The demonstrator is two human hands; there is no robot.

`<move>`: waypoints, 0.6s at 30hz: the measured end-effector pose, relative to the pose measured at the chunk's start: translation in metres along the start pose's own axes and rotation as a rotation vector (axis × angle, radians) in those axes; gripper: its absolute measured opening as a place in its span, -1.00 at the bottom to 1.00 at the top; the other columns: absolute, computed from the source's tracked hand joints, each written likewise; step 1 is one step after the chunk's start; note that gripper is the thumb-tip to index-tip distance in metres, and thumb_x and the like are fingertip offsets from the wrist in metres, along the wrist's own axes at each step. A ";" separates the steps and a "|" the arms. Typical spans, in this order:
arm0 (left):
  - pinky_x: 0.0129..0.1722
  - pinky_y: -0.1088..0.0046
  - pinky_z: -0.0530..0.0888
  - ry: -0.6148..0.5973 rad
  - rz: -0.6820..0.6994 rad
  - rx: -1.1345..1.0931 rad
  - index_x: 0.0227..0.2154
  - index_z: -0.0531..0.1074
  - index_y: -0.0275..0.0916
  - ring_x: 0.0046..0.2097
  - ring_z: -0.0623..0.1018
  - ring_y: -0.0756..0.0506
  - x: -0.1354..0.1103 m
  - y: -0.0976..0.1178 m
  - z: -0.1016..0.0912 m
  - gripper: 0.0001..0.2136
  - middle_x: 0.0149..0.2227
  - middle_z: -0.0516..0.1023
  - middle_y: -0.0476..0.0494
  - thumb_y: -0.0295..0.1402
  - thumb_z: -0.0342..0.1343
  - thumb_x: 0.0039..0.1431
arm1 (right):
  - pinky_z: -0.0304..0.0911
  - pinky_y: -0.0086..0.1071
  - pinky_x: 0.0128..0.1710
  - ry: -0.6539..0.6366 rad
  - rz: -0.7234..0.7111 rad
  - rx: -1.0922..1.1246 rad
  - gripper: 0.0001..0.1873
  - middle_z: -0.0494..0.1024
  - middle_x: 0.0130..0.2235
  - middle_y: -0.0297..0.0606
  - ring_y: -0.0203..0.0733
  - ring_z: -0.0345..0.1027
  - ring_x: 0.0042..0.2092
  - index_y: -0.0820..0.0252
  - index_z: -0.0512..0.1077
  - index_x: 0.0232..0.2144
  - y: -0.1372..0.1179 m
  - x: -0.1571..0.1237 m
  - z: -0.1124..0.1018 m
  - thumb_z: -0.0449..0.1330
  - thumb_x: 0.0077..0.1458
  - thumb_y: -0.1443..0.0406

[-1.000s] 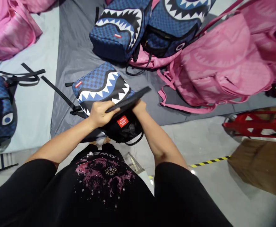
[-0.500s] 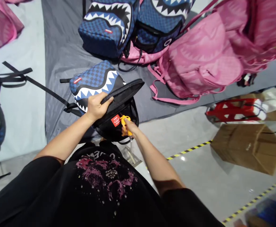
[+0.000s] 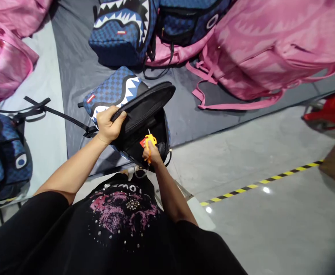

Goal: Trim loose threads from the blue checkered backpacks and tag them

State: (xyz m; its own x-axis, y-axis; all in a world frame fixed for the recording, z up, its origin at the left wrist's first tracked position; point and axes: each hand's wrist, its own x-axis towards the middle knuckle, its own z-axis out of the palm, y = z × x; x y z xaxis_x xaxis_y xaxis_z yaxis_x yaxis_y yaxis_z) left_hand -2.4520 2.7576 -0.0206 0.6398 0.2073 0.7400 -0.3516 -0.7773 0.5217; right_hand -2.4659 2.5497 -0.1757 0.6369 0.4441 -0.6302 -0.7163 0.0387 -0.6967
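A blue-checked backpack (image 3: pixel 106 89) with a printed shark mouth lies on the grey cloth, its black-lined main compartment unzipped. My left hand (image 3: pixel 110 124) grips the edge of its raised flap (image 3: pixel 148 105), thumb on top, holding it up. Over the opening, my right hand (image 3: pixel 152 152) is closed around orange-handled scissors (image 3: pixel 150 139). A short metal tip points away from me, and a thin cord hangs from the handle. Partly behind the scissors shows a red label (image 3: pixel 142 142) on the lining. Whether the blades touch anything cannot be made out.
More blue shark backpacks (image 3: pixel 118 38) lie at the far side, with a large pink backpack (image 3: pixel 259 57) to their right. Pink bags (image 3: pixel 7 61) and another blue backpack (image 3: pixel 7 156) are at left. Yellow-black tape (image 3: pixel 253 186) crosses the floor; a red object (image 3: pixel 332 110) stands at right.
My left hand has raised the flap, so the compartment gapes wider. The right hand and scissors have shifted slightly, with the metal tip now showing. The view has turned.
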 end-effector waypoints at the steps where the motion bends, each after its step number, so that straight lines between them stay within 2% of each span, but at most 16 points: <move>1: -0.56 0.51 0.12 -0.006 -0.003 0.010 -0.58 0.33 -0.24 -0.61 0.21 0.10 0.001 0.000 0.001 -0.61 -0.65 0.20 0.09 -0.12 0.03 0.30 | 0.06 -0.49 -0.71 -0.002 0.003 -0.004 -0.48 0.09 -0.77 -0.58 -0.40 -0.05 -0.74 0.11 0.23 -0.45 0.001 0.001 0.000 0.05 0.17 -0.19; 6: -0.56 0.51 0.12 -0.045 0.031 0.037 -0.58 0.31 -0.24 -0.61 0.21 0.11 0.007 -0.001 0.004 -0.58 -0.66 0.18 0.09 -0.06 -0.02 0.31 | 0.03 -0.48 -0.74 -0.017 0.031 -0.103 -0.51 0.13 -0.79 -0.55 -0.39 -0.01 -0.75 0.13 0.29 -0.48 0.002 -0.009 0.000 0.17 0.11 -0.14; 10: -0.57 0.51 0.16 -0.153 0.178 -0.041 -0.54 0.35 -0.23 -0.62 0.29 0.09 0.014 0.014 0.008 -0.63 -0.65 0.27 0.07 -0.12 0.00 0.32 | 0.01 -0.49 -0.75 -0.039 0.087 -0.257 -0.56 0.16 -0.77 -0.54 -0.40 0.00 -0.74 0.15 0.31 -0.49 -0.014 -0.024 0.002 0.18 0.14 -0.07; 13: -0.53 0.49 0.24 -0.348 0.336 -0.110 -0.56 0.37 -0.21 -0.59 0.37 0.05 0.026 0.029 0.017 -0.60 -0.64 0.32 0.04 -0.09 -0.03 0.33 | 0.01 -0.50 -0.75 -0.060 0.154 -0.427 -0.58 0.20 -0.76 -0.51 -0.41 0.03 -0.73 0.18 0.31 -0.53 -0.046 -0.030 0.002 0.21 0.15 0.00; 15: -0.49 0.46 0.28 -0.477 0.392 -0.100 -0.58 0.37 -0.20 -0.56 0.42 0.02 0.038 0.031 0.024 -0.53 -0.64 0.32 0.04 0.00 -0.08 0.33 | -0.01 -0.51 -0.75 -0.090 0.202 -0.552 -0.59 0.23 -0.76 -0.49 -0.41 0.04 -0.73 0.18 0.30 -0.57 -0.076 -0.028 0.002 0.28 0.13 0.06; 17: -0.44 0.43 0.34 -0.523 0.352 -0.032 -0.54 0.41 -0.19 -0.49 0.49 -0.02 0.046 0.025 0.025 -0.49 -0.60 0.36 0.01 0.08 -0.15 0.32 | -0.05 -0.52 -0.76 -0.133 0.254 -0.692 -0.60 0.23 -0.77 -0.48 -0.42 0.03 -0.74 0.18 0.29 -0.60 -0.108 -0.020 0.005 0.33 0.09 0.13; 18: -0.39 0.40 0.38 -0.507 0.294 0.017 -0.49 0.44 -0.20 -0.44 0.53 -0.05 0.044 0.020 0.023 -0.48 -0.55 0.40 -0.02 0.10 -0.16 0.31 | -0.08 -0.52 -0.77 -0.155 0.290 -0.774 -0.61 0.22 -0.77 -0.49 -0.42 0.02 -0.74 0.18 0.29 -0.61 -0.123 -0.014 0.008 0.34 0.08 0.16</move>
State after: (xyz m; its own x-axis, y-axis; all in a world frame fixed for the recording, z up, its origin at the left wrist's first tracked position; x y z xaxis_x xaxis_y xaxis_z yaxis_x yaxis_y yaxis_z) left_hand -2.4152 2.7377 0.0131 0.7657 -0.3255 0.5548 -0.5556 -0.7693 0.3155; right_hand -2.3891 2.5458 -0.0780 0.3710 0.4621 -0.8055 -0.4121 -0.6953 -0.5888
